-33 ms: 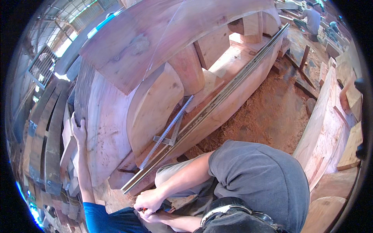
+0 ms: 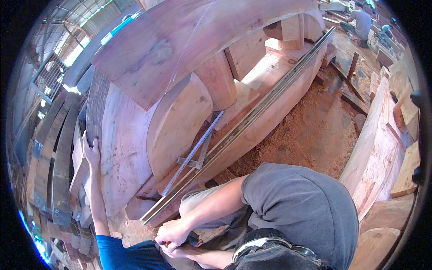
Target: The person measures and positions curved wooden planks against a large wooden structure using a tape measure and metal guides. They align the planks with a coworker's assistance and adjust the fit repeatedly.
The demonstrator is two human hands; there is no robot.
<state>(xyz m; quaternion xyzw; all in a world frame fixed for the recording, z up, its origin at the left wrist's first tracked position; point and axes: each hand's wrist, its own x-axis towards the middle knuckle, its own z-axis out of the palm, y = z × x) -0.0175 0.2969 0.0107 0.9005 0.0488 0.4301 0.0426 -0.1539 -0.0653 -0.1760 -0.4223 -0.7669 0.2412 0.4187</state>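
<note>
My left hand [image 2: 91,152] reaches up from a blue sleeve at the lower left. Its fingers are spread, thumb apart, and rest against the left edge of a large pale wooden slab [image 2: 123,155]. My right hand is not in view. A long metal straightedge [image 2: 243,121] lies along the near rim of the big wooden piece [image 2: 288,96]. Beside it are a steel ruler [image 2: 191,155] and a try square [image 2: 196,163]. A co-worker in a grey shirt bends in close at the bottom; their hands [image 2: 173,235] close around a small tool with an orange part, mostly hidden.
A broad curved plank [image 2: 180,42] spans the top of the wooden piece, with a thin taut line across it. Stacked boards [image 2: 60,166] stand at left. Reddish sawdust [image 2: 306,130] covers the floor. More carved timber [image 2: 375,139] lies at right; another person [image 2: 360,22] sits far off.
</note>
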